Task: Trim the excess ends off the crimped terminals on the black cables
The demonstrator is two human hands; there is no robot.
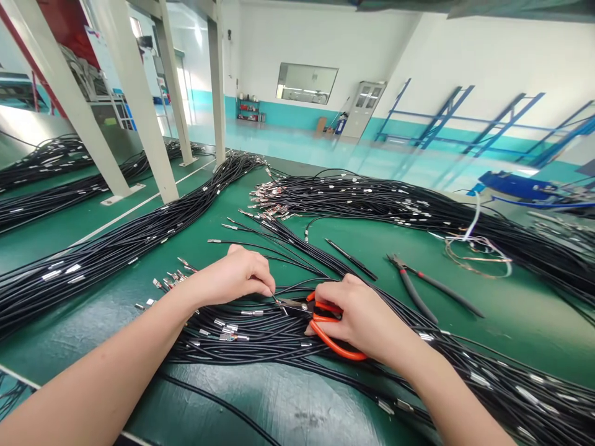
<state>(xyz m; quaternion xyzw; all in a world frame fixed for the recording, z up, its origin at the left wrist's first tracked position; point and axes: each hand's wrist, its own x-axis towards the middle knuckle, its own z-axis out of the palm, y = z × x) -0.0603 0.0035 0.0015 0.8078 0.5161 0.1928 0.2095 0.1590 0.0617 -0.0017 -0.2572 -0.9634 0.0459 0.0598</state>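
Observation:
My right hand (356, 313) grips orange-handled scissors (341, 350), their blades pointing left. At the blade tips, my left hand (244, 272) pinches the thin end of a black cable; the exact spot is partly hidden by my fingers. Beneath both hands spreads a loose bundle of black cables (274, 347) with pale sleeves. Several bare metal terminals (171, 279) stick out from its left end, beside my left forearm. To the right of the scissors lie cutting pliers (418, 291) with dark grips, their handles spread. A black pen-like tool (351, 259) rests just beyond my right hand.
More cable bundles lie on the green table (297, 402): a long one at left (153, 232) and a thick one at the back (353, 198). Pale metal posts (149, 111) rise from the table at left. A white tie and copper-coloured wire (478, 254) sit at right.

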